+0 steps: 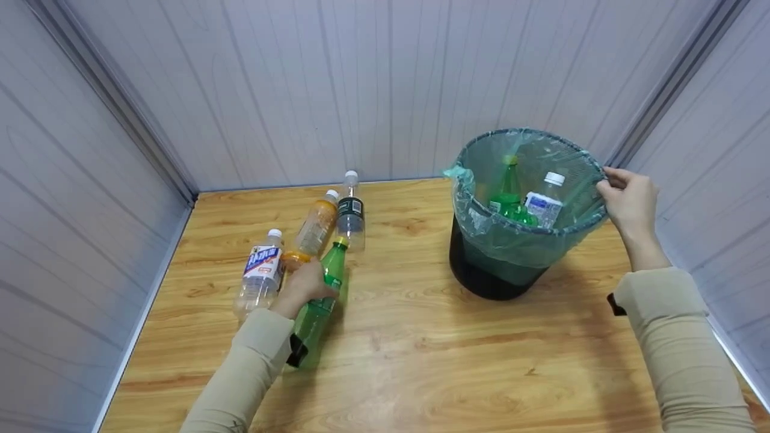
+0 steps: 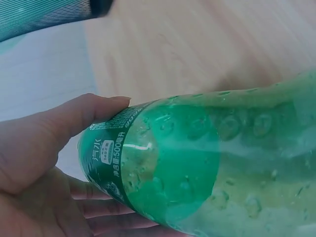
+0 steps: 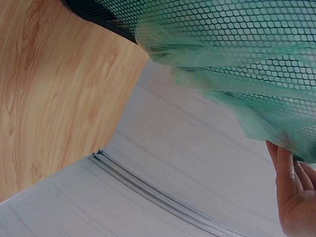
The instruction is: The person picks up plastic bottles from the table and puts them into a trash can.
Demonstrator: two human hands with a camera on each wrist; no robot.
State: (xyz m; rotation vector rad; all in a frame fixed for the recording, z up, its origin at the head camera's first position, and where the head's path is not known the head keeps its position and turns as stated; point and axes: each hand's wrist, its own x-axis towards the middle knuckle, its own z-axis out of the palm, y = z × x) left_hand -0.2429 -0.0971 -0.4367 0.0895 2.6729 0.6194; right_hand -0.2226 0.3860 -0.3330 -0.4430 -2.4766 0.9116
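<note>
Worktop [image 1: 421,373]: wood-grain surface enclosed by pale panelled walls on three sides.

Waste bin [image 1: 499,276]: black mesh, upright at the right rear of the worktop, lined with a green bag [image 1: 529,240] folded over the rim. Already inside, as far as visible: one green bottle [image 1: 509,195] and one clear bottle with a white cap [image 1: 544,201]. Further contents, if any, are hidden by the liner.

Bottles outstanding: four lie on the left of the worktop, close together. These are a clear bottle with a blue-and-red label [image 1: 260,273], an orange-tinted bottle [image 1: 313,231], a dark-labelled clear bottle [image 1: 350,216], and a green bottle with a yellow cap [image 1: 319,300].

Left hand [image 1: 304,287]: fingers and thumb wrapped round the green bottle with the yellow cap near its label, confirmed in the left wrist view [image 2: 197,173]. The bottle appears to rest on the worktop, well apart from the bin.

Right hand [image 1: 628,198]: fingers curled over the bin's right rim, gripping rim and liner together.

Assessment: roughly one third complete. At least two bottles binned, one in hand, three untouched.
</note>
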